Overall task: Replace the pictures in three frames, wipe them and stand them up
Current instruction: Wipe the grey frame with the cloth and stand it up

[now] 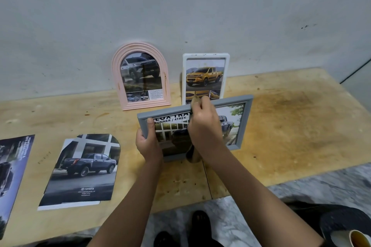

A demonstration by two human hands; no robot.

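A: Head view, entry one. State of the hands?

B: Left hand (pixel 147 142) grips the left edge of the grey frame (pixel 246 122), thumb on the front rail, fingers behind. Right hand (pixel 203 126) is closed around a brownish cloth (pixel 195 100), pressed against the frame's top rail and glass; a dark end of the cloth hangs below the wrist.

A: Frame position?

B: Landscape, tilted back, lower edge at or just above the tabletop (pixel 291 126); contact cannot be told. It holds a truck picture with partial lettering "RUNNER / 4TREX".

A: Other frames?

B: Two stand upright behind it, against the wall (pixel 180 6). Pink arched frame (pixel 140 76) to the left, holding a silver truck picture. White rectangular frame (pixel 205 78) to the right, holding a yellow truck picture; its lower part is hidden by the grey frame and the right hand.

A: Loose items?

B: An arch-cut truck picture (pixel 82 168) lies flat on the left of the tabletop, over a white sheet. A dark brochure page (pixel 12 176) lies at the far left edge. A cup (pixel 359 238) sits at bottom right, off the tabletop.
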